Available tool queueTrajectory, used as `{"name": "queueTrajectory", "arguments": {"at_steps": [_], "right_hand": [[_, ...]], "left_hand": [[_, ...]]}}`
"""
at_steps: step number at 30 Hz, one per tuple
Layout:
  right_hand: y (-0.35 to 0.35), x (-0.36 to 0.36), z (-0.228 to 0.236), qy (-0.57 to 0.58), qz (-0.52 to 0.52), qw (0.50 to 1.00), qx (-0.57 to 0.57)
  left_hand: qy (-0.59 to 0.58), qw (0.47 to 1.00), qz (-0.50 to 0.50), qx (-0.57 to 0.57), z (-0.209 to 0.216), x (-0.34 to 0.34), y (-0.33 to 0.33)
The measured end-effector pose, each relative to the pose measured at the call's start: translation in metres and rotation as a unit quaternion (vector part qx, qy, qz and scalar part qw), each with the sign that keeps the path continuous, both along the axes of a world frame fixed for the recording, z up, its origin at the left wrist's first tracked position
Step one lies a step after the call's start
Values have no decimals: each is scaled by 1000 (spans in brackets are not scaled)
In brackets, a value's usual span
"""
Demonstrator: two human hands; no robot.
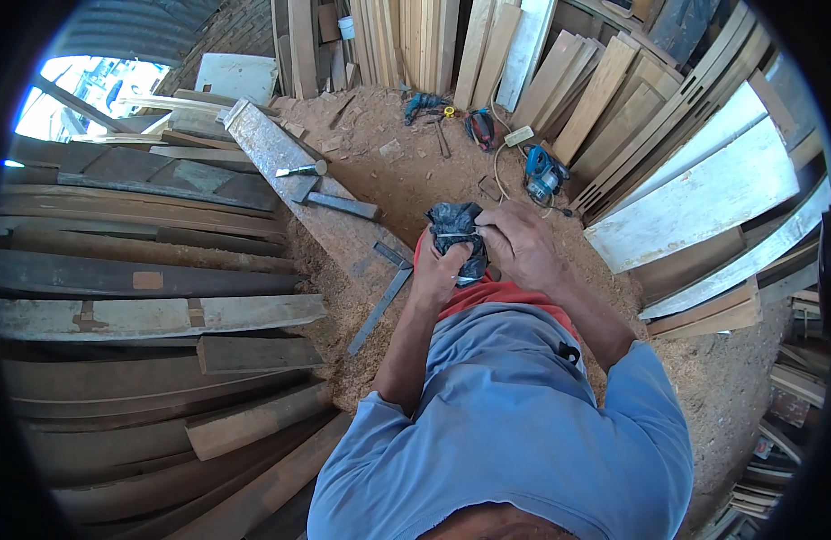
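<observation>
A crumpled black plastic bag (pixel 455 216) is held in front of my lap. My left hand (pixel 441 272) is closed round its near side, with the thumb on top. Across the bag lies a thin pale stick-like piece (pixel 453 235), too small to name. My right hand (pixel 523 245) is at the bag's right edge, thumb and fingers pinched together; what they hold, if anything, is hidden. Left of the bag, a hammer (pixel 343 206) and a chisel (pixel 304 169) rest on a worn plank (pixel 253 135). Closer to me, a metal try square (pixel 379 301) lies over the plank's edge and the sawdust.
Stacked boards (pixel 145 315) fill the left side. Upright planks (pixel 415 45) and panels (pixel 695 198) lean at the back and right. On the sawdust-covered floor (pixel 379 126) ahead sit a blue power tool (pixel 543 175), a drill (pixel 423 106), a red-and-black tool (pixel 479 129) and a cord.
</observation>
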State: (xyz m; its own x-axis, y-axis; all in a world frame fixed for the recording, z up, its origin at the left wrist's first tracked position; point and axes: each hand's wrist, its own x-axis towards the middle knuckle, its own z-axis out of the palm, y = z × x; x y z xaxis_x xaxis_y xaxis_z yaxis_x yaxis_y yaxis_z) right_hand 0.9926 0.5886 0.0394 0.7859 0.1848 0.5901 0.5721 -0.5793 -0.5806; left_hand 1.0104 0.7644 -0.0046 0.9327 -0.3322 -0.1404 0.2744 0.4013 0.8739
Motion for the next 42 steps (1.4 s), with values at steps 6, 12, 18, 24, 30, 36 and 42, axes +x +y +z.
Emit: {"name": "queueTrajectory", "arguments": {"at_steps": [6, 12, 18, 24, 30, 36, 42], "right_hand": [[-3, 2, 2, -31, 3, 998, -49], [-3, 3, 9, -7, 26, 996, -85], [-5, 0, 13, 124, 33, 991, -32], [2, -2, 23, 113, -19, 984, -140], [6, 2, 10, 43, -40, 992, -110], [12, 2, 5, -32, -42, 993, -101], [12, 1, -9, -28, -28, 999, -23]], "left_hand": [[15, 1000, 5, 16, 3, -2, 0], [-8, 1000, -3, 27, -2, 0, 1], [-46, 993, -6, 107, 6, -1, 1], [-65, 989, 4, 133, -8, 0, 1], [-67, 991, 1, 117, -7, 1, 0], [-32, 999, 6, 33, -5, 2, -4], [-21, 1000, -3, -2, -5, 5, -5]]}}
